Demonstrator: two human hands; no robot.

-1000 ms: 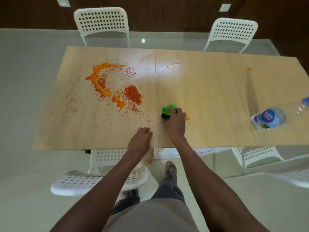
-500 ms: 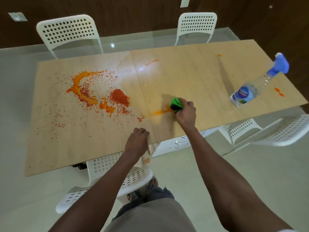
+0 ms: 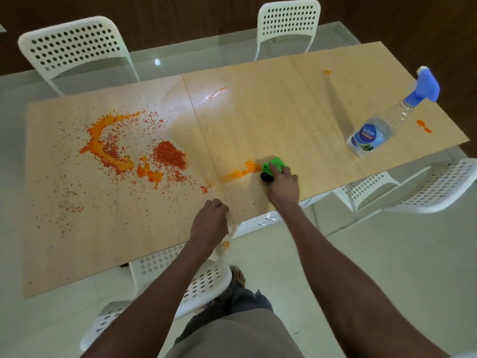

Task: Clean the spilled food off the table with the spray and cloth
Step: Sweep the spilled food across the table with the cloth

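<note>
left hand [image 3: 210,221] fisted, knuckles down | right hand [image 3: 282,187] gripping, arm extended

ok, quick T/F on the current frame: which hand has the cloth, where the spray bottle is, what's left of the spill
1. The right hand holds the green cloth. True.
2. The spray bottle lies on its side. False: it stands upright on the table.
3. The left hand holds the spray bottle. False: it rests at the table's near edge, holding nothing.
4. The big orange spill lies left of the cloth. True.
5. An orange smear touches the cloth. True.
</note>
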